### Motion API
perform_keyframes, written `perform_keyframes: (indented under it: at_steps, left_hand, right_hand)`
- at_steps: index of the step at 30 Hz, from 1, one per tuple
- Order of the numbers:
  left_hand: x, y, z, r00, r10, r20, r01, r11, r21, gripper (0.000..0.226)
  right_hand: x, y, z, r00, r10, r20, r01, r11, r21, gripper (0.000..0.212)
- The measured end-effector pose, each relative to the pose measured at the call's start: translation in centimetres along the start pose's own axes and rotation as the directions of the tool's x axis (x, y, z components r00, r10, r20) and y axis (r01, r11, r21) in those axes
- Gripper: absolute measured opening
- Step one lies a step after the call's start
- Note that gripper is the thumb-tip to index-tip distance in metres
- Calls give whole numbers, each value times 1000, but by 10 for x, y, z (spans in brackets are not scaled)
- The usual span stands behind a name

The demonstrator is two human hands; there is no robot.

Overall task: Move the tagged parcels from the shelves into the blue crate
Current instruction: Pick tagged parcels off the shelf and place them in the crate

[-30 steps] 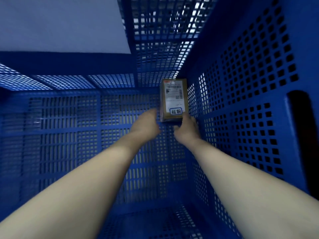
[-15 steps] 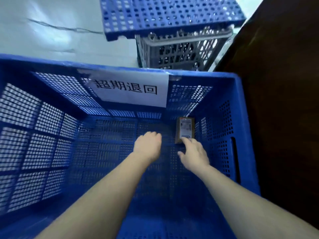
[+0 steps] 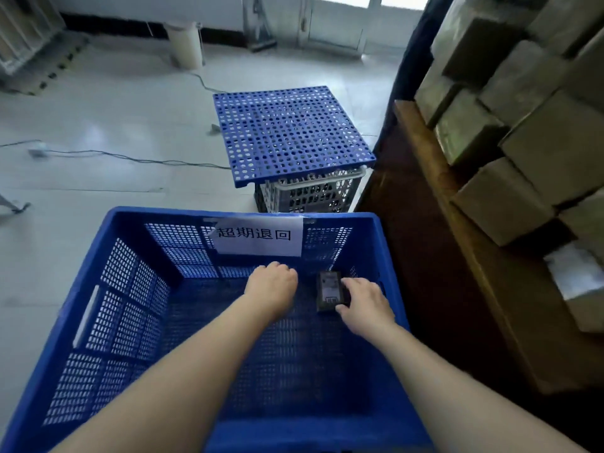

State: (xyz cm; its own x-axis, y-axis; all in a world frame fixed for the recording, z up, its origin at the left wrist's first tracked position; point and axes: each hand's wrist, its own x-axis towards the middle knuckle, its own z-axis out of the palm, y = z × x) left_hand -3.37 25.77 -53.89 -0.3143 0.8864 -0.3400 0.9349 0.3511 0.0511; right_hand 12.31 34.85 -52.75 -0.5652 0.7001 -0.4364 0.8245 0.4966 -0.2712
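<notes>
The blue crate (image 3: 108,322) stands on the floor right below me, with a white paper sign (image 3: 258,237) taped to its far wall. One small dark parcel (image 3: 328,291) with a white label lies flat on the crate floor in the far right corner. My right hand (image 3: 364,304) hovers over the parcel's right edge with the fingers apart, not gripping it. My left hand (image 3: 271,286) hangs inside the crate to the left of the parcel, fingers loosely bent downward and holding nothing.
Brown wooden shelves (image 3: 441,191) stacked with cardboard boxes (image 3: 523,142) rise close on the right. Beyond the crate a blue perforated board (image 3: 291,132) lies on a grey basket (image 3: 310,194). Cables (image 3: 130,156) cross the pale floor at left.
Both hands held the parcel upright deep in the crate, then let it go. It now lies flat in the corner. My head has risen, so the crate, floor and shelves show.
</notes>
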Motion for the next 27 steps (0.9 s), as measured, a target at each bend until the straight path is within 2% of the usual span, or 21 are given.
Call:
perform_keyframes:
  at_steps: [7,11,17,27]
  left_hand:
    - [-73,40,-83,980,170,-105,-164,984,66,29]
    - [-107,69,-130,946,274,-175,-257,959,117,27]
    - [-147,130,-191,872,417,-257,-373,905,205,28]
    - [-203,278,-257,731,602,-321,-555,798,234,27]
  right_hand:
    - [-103,-26,-60,991,48,-126,-49,999,-1,49]
    - [-162,-17,-99,976,110,-190,-112,994,-3,58]
    - [-243,20,-151,932,229,-283,-244,970,-19,61]
    - [-373,113,-216,800,411,-437,-433,900,53,58]
